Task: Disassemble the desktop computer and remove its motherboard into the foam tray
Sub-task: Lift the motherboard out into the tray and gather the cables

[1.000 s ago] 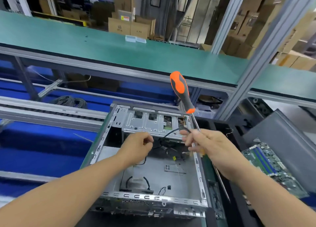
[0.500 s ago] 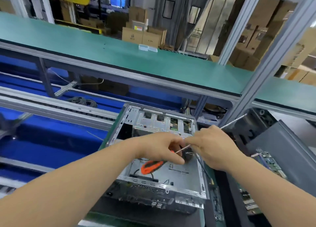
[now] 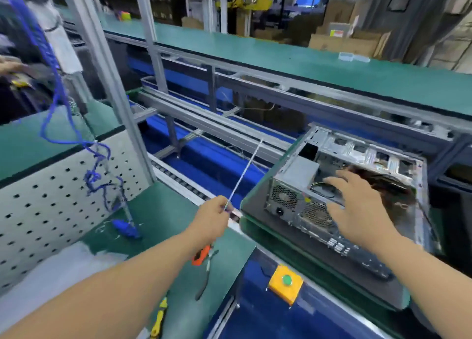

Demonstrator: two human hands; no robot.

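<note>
The open desktop computer case (image 3: 293, 175) lies on its side on a green mat at the right, its power supply and fan grille facing me. My right hand (image 3: 357, 211) hovers over its near edge with fingers spread and holds nothing. My left hand (image 3: 212, 221) grips the screwdriver (image 3: 244, 171) to the left of the case. The thin shaft points up and to the right, and the orange handle end shows below my wrist. No motherboard or foam tray is in view.
A yellow box with a green button (image 3: 285, 283) sits on the blue bench front. Pliers (image 3: 205, 275) and a yellow-handled tool (image 3: 158, 318) lie on the green mat. A white pegboard (image 3: 38, 198), a blue coiled hose (image 3: 58, 114) and a roller conveyor (image 3: 178, 180) are at the left.
The screwdriver passed from my right hand to my left, which carried it left, away from the case. My right hand opened above the case. The view swung left.
</note>
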